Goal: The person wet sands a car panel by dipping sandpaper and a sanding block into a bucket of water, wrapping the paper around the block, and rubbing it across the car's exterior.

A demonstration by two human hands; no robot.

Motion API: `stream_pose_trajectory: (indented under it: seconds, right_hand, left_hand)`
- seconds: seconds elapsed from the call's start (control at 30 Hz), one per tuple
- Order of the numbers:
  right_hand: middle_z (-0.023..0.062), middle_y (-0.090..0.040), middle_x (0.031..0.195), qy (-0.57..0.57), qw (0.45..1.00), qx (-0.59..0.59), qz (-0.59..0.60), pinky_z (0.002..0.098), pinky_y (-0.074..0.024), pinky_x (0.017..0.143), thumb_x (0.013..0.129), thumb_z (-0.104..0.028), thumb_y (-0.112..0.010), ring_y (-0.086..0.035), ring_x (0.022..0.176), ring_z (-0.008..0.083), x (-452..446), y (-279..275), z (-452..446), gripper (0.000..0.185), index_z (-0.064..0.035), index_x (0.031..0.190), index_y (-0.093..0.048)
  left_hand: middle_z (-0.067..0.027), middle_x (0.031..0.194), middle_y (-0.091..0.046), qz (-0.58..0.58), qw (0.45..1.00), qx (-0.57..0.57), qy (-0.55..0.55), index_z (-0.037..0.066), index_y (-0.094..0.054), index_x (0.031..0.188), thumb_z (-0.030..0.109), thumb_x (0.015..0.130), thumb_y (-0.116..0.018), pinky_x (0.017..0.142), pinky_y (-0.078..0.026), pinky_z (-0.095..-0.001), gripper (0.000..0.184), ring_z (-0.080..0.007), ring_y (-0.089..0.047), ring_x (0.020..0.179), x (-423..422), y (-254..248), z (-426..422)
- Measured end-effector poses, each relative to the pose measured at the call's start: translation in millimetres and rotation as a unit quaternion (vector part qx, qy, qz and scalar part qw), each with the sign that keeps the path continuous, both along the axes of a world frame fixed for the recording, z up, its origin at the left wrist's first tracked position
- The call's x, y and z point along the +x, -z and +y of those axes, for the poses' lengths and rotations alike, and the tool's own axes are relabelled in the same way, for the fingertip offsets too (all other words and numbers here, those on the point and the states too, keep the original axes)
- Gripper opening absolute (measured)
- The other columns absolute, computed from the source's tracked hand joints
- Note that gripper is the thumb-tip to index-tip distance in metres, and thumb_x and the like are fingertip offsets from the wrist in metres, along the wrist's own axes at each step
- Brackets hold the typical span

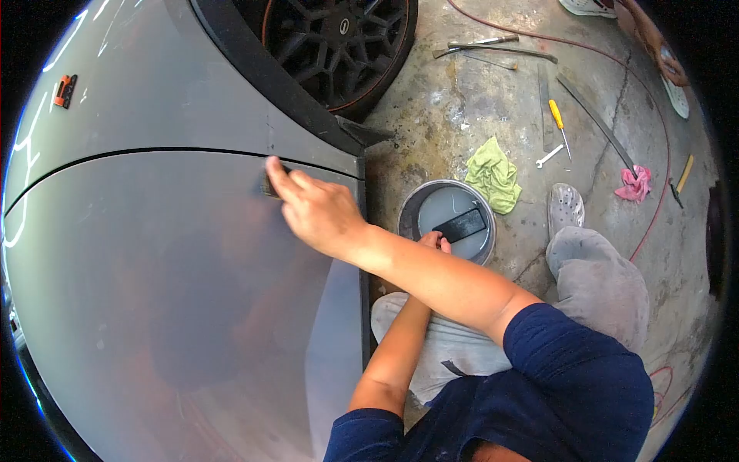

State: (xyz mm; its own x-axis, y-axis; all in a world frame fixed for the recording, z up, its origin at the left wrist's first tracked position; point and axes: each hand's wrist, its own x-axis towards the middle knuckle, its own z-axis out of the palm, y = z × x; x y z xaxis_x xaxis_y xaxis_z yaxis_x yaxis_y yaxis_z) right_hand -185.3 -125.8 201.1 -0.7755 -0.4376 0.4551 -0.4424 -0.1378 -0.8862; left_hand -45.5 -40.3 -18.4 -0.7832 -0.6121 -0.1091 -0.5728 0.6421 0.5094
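Note:
My right hand (319, 209) reaches across to the grey car door panel (192, 269), near the seam with the fender. Its fingers press a small dark pad (269, 185) against the panel; most of the pad is hidden under the hand. My left hand (436, 242) passes beneath the right arm to a grey bucket (406, 206) of cloudy water. Its fingers are closed on the end of a flat black rectangular block (462, 225), held over or in the water. I cannot tell how deep the block sits.
A black wheel (342, 58) stands above. On the concrete lie a green cloth (493, 175), yellow screwdriver (556, 114), wrench (549, 157), metal bars (593, 115), pink cloth (633, 185), hammer (681, 181) and red hose (570, 37). Another person's hand (673, 68) shows at top right. An orange-black tool (65, 91) rests on the fender.

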Motion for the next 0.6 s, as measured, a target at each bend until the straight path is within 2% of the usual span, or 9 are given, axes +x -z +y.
stream_pose_trajectory:
  seconds: [0.1, 0.13, 0.23, 0.27, 0.33, 0.4, 0.5, 0.6]
  right_hand:
    - [0.0109, -0.062, 0.09, -0.037, 0.998, 0.024, -0.041, 0.0395, -0.0577, 0.062, 0.086, -0.005, -0.062, -0.068, 0.073, 0.0274, 8.5, 9.7, 5.4, 0.065, 0.0021, 0.148, -0.045]
    - [0.0154, -0.064, 0.092, -0.022, 0.999, -0.014, -0.038, 0.0398, -0.0588, 0.063, 0.087, -0.008, -0.064, -0.07, 0.077, 0.0291, 5.4, -4.7, 3.2, 0.062, 0.0077, 0.144, -0.047]
    - [0.0155, -0.063, 0.092, -0.026, 0.996, -0.083, 0.032, 0.0396, -0.0589, 0.063, 0.087, -0.007, -0.063, -0.07, 0.078, 0.0286, -7.6, -53.2, -0.2, 0.061, 0.0074, 0.144, -0.047]
    - [0.0148, -0.063, 0.091, -0.022, 0.997, -0.065, 0.022, 0.0394, -0.0589, 0.063, 0.088, -0.007, -0.062, -0.07, 0.078, 0.028, -6.4, -56.5, -1.4, 0.06, 0.005, 0.145, -0.048]
    - [0.0144, -0.063, 0.09, -0.006, 1.0, -0.023, 0.011, 0.0394, -0.059, 0.063, 0.088, -0.008, -0.061, -0.071, 0.078, 0.0279, -1.8, -32.4, -3.2, 0.06, 0.0041, 0.145, -0.048]
    - [0.0142, -0.064, 0.09, -0.022, 0.998, 0.049, -0.018, 0.0399, -0.0593, 0.065, 0.088, -0.008, -0.061, -0.071, 0.078, 0.0283, 5.3, -4.4, 6.9, 0.06, 0.0039, 0.145, -0.047]
    - [0.0139, -0.063, 0.091, -0.011, 0.999, -0.007, -0.051, 0.0412, -0.0591, 0.066, 0.088, -0.009, -0.061, -0.071, 0.08, 0.029, 9.9, -2.3, 3.4, 0.062, 0.0046, 0.146, -0.045]
    - [0.0141, -0.062, 0.092, -0.026, 0.999, 0.007, -0.025, 0.042, -0.0586, 0.067, 0.088, -0.01, -0.063, -0.069, 0.077, 0.0302, 4.1, -13.0, 8.4, 0.066, 0.0052, 0.149, -0.042]
  left_hand:
    - [-0.0186, 0.094, -0.072, -0.007, 1.0, -0.003, -0.002, 0.0, -0.07, 0.105, 0.021, 0.092, -0.064, 0.076, -0.056, -0.0424, 0.025, -0.0313, -0.07, 0.083, -0.4, -6.4, -0.2]
    - [-0.0187, 0.094, -0.072, -0.004, 1.0, 0.002, -0.006, 0.0, -0.07, 0.105, 0.021, 0.092, -0.064, 0.076, -0.056, -0.0424, 0.025, -0.0316, -0.07, 0.082, 0.4, -7.5, 0.6]
    - [-0.0171, 0.09, -0.071, 0.028, 1.0, -0.001, -0.003, -0.002, -0.069, 0.098, 0.014, 0.088, -0.066, 0.073, -0.055, -0.0426, 0.018, -0.0306, -0.069, 0.078, 0.0, -6.5, 2.4]
    - [-0.0177, 0.091, -0.072, -0.004, 1.0, 0.003, -0.002, -0.001, -0.069, 0.101, 0.016, 0.089, -0.066, 0.074, -0.056, -0.0425, 0.021, -0.0309, -0.07, 0.08, 4.4, -8.9, 2.5]
    - [-0.0187, 0.095, -0.072, -0.054, 0.999, 0.007, 0.004, 0.001, -0.071, 0.107, 0.02, 0.09, -0.066, 0.076, -0.057, -0.0423, 0.026, -0.0317, -0.071, 0.082, -2.1, -11.9, -3.0]
    - [-0.0186, 0.095, -0.073, -0.045, 0.999, 0.008, 0.012, 0.001, -0.071, 0.108, 0.02, 0.091, -0.065, 0.076, -0.057, -0.0419, 0.027, -0.0314, -0.071, 0.083, 0.3, -7.0, -5.4]
    - [-0.0187, 0.096, -0.073, -0.047, 0.999, 0.016, 0.008, 0.0, -0.07, 0.108, 0.021, 0.091, -0.064, 0.077, -0.057, -0.042, 0.028, -0.0313, -0.072, 0.085, 2.6, 1.0, -10.0]
    - [-0.0186, 0.097, -0.073, -0.053, 0.998, 0.001, 0.017, 0.001, -0.07, 0.109, 0.023, 0.091, -0.064, 0.078, -0.057, -0.0427, 0.029, -0.0318, -0.072, 0.087, 3.7, -2.1, -4.7]
